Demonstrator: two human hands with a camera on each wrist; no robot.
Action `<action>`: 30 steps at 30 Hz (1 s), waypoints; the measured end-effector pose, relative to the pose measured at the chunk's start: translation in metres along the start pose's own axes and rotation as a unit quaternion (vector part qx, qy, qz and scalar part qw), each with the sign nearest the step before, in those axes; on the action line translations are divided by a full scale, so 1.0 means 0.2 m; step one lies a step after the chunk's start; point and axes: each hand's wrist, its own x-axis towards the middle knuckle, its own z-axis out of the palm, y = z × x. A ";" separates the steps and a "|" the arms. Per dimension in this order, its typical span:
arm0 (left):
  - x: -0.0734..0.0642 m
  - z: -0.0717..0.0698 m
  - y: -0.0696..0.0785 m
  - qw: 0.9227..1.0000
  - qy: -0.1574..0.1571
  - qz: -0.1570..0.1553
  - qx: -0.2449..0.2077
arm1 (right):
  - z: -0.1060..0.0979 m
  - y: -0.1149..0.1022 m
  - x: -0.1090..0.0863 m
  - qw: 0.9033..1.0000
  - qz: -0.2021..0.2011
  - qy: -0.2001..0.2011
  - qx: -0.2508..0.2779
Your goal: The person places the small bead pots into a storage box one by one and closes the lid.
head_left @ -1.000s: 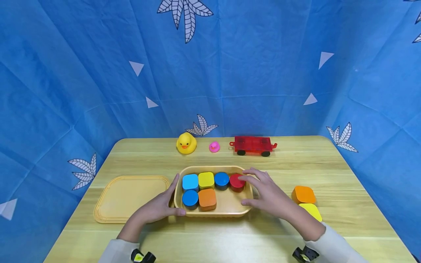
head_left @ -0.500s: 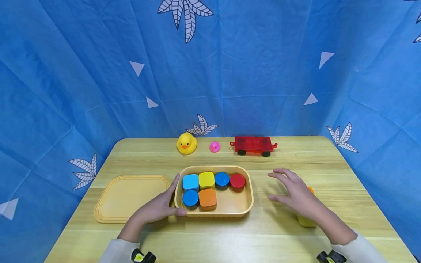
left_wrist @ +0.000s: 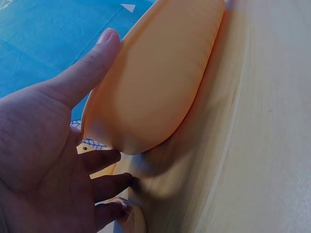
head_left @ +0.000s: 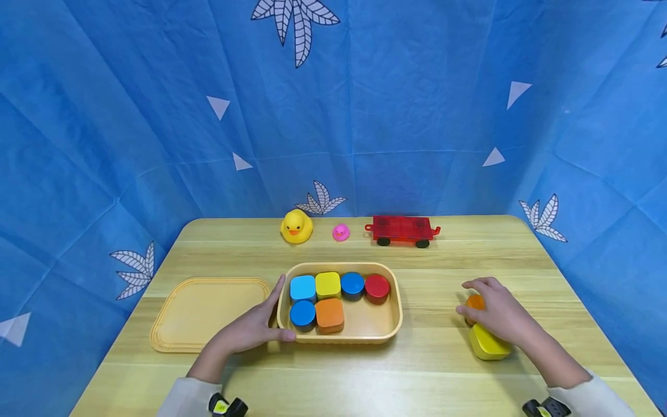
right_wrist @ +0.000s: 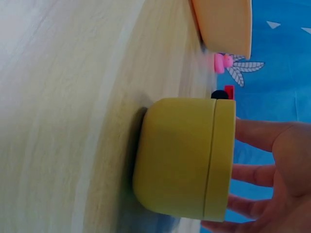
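My left hand (head_left: pixel 249 329) holds the left end of a beige rectangular box (head_left: pixel 374 333), thumb on its front rim and forefinger along its end wall; the left wrist view shows the other fingers just off the box. Inside sit small rounded containers: light blue (head_left: pixel 303 286), yellow (head_left: pixel 328 284), round blue, red (head_left: pixel 377 287) and orange (head_left: pixel 329 314). At the right, my right hand (head_left: pixel 501 313) hovers with spread fingers around another orange container (head_left: pixel 473 307), partly hidden beneath it. Just in front stands a yellow lidded container (right_wrist: pixel 182 158), nearer the camera than the fingers.
A flat beige lid-like tray (head_left: pixel 208 315) lies left of the box. Along the back edge are a yellow rubber duck (head_left: pixel 296 227), a small pink duck (head_left: pixel 341 233) and a red wheeled toy wagon (head_left: pixel 402 229). Blue patterned cloth (head_left: pixel 406 104) hangs behind the table.
My right hand has left the red container in the box and moved right, over the loose orange container. The left hand stays on the box.
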 end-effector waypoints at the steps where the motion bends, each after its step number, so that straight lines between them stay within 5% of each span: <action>1: 0.00 0.00 0.00 1.000 -0.001 0.000 -0.001 | 0.00 0.00 0.00 1.000 0.004 -0.003 -0.001; 18: 0.00 0.00 0.00 1.000 -0.005 0.001 -0.010 | -0.03 0.02 0.04 1.000 0.020 -0.017 -0.003; 30: 0.01 0.00 -0.02 1.000 -0.004 0.002 -0.007 | -0.04 -0.11 0.05 0.998 -0.044 0.028 0.039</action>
